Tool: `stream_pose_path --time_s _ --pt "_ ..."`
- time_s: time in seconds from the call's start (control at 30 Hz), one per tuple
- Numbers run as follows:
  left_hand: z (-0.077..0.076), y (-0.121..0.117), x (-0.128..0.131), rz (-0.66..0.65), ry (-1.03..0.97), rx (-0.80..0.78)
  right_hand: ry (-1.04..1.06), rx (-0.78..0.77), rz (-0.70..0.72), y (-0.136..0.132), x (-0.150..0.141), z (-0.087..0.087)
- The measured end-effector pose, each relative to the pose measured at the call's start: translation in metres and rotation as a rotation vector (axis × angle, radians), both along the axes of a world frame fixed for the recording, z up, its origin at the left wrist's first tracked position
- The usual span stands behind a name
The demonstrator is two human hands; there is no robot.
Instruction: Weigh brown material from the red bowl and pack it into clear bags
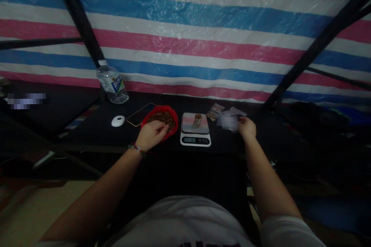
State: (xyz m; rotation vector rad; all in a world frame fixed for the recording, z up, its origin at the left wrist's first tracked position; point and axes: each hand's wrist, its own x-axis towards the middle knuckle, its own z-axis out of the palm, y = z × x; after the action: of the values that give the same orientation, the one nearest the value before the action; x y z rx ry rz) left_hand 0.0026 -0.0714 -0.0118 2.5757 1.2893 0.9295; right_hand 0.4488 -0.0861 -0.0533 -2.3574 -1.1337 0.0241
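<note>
While left fingers (162, 128) curl in it, red bowl (160, 119) of brown bits; right fingers (242, 122) pinching clear bags (230, 122).

Almost nothing here can be read. The water bottle (111, 83), standing at the back left of the dark surface (87, 131), carries a white and blue label with a few dark characters on it, but they are too small and blurred to make out. The kitchen scale (195, 129) has a small display window on its front edge; the display looks dim and no digits can be told. A patch at the far left edge is pixelated, so nothing there is legible.
</note>
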Motion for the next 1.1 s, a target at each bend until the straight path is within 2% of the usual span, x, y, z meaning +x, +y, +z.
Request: stream_pose_path --time_s 0.1,0.33,0.5,0.67,0.77,0.9,1.0,1.1 --pt "-0.002 -0.001 0.001 -0.029 0.014 -0.001 -0.022 -0.019 -0.031 -0.001 0.001 0.003" --pt "-0.006 -0.005 0.008 -0.086 0.082 -0.020 0.014 -0.239 0.007 0.005 -0.024 0.004" --pt "-0.007 -0.007 0.009 -0.083 0.090 -0.012 0.071 -0.130 -0.020 0.004 -0.019 0.001" --pt "-0.008 -0.012 0.013 -0.117 0.058 -0.045 0.058 -0.064 -0.054 -0.004 -0.007 0.010" --pt "-0.001 -0.013 0.015 -0.127 -0.023 -0.093 -0.017 0.057 -0.034 -0.009 0.001 0.021" --pt "0.018 -0.011 0.011 -0.188 -0.095 -0.238 -0.040 0.345 0.020 -0.014 0.003 0.043" --pt "0.026 -0.015 0.007 -0.357 -0.005 -0.427 0.114 0.546 0.143 -0.016 -0.018 0.061" --pt "0.029 -0.025 0.006 -0.439 0.050 -0.638 0.404 0.722 0.316 -0.017 -0.061 0.074"
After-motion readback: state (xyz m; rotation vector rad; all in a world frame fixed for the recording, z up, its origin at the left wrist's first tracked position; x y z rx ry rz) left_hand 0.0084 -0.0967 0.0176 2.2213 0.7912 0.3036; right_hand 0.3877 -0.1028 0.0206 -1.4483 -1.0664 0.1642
